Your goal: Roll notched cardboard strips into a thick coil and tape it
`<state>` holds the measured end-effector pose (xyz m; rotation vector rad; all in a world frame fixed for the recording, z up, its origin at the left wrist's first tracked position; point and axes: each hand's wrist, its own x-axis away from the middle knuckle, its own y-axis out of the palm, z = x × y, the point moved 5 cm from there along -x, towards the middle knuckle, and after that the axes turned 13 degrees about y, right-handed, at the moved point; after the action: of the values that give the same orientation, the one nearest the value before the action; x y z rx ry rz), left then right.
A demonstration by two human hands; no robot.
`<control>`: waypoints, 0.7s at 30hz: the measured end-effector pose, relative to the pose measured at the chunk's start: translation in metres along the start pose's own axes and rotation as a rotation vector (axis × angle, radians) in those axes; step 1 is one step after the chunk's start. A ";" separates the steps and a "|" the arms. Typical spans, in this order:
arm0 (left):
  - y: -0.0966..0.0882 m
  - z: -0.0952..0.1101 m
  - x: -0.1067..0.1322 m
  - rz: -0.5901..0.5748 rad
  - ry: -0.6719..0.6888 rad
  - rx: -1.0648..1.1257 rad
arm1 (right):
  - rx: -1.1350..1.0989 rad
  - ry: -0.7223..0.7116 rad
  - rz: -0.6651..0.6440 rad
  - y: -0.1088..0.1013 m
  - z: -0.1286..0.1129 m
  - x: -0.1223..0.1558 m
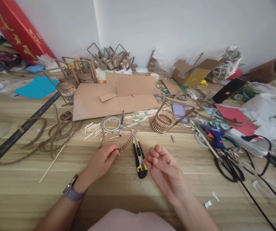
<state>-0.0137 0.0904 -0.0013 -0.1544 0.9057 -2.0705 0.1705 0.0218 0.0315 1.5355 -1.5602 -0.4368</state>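
Note:
My left hand (103, 160) pinches one end of a ridged strip of corrugated cardboard (128, 140), which slants up and to the right over the wooden floor. My right hand (162, 162) hovers palm up with its fingers curled in; I see nothing in it. Between the two hands lies a yellow and black utility knife (139, 159), close to the right hand's fingertips. A watch with a purple strap (72, 192) is on my left wrist.
A flattened cardboard box (115, 96) lies ahead, with a small round cardboard basket (162, 121) to its right. Curled cardboard strips (53, 136) and short sticks (92, 128) lie at left. A blue glue gun (213, 134) and black cables (234, 170) are at right.

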 end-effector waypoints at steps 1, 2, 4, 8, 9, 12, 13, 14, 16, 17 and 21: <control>0.000 0.000 0.000 -0.002 0.000 0.000 | 0.018 -0.012 0.006 -0.001 0.000 0.000; 0.000 0.000 0.000 -0.003 0.000 0.000 | 0.041 -0.026 0.012 -0.002 0.001 0.000; 0.000 -0.001 0.001 -0.006 0.000 0.000 | 0.103 -0.055 0.021 -0.003 0.003 -0.001; 0.000 -0.002 0.002 -0.010 0.004 0.001 | 0.203 -0.077 0.019 -0.006 0.007 -0.004; 0.000 -0.002 0.002 -0.011 0.005 0.000 | 0.206 -0.070 0.016 -0.007 0.008 -0.005; 0.000 -0.002 0.002 -0.006 0.007 -0.005 | 0.232 -0.046 0.027 -0.012 0.011 -0.008; 0.000 -0.002 0.002 -0.004 0.008 -0.007 | 0.321 -0.069 0.054 -0.014 0.010 -0.008; -0.001 -0.001 0.002 -0.002 0.009 -0.009 | 0.462 -0.112 0.089 -0.016 0.009 -0.008; -0.001 0.000 0.002 0.001 0.012 -0.015 | 0.792 -0.231 0.166 -0.020 0.007 -0.006; -0.001 0.000 0.002 0.000 0.014 -0.018 | 0.978 -0.294 0.200 -0.022 0.007 -0.005; -0.001 0.003 0.003 0.001 0.019 -0.034 | 1.674 -0.460 0.251 -0.033 0.016 -0.007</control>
<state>-0.0149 0.0865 0.0011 -0.1519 0.9527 -2.0594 0.1770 0.0177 -0.0048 2.3682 -2.6537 1.0506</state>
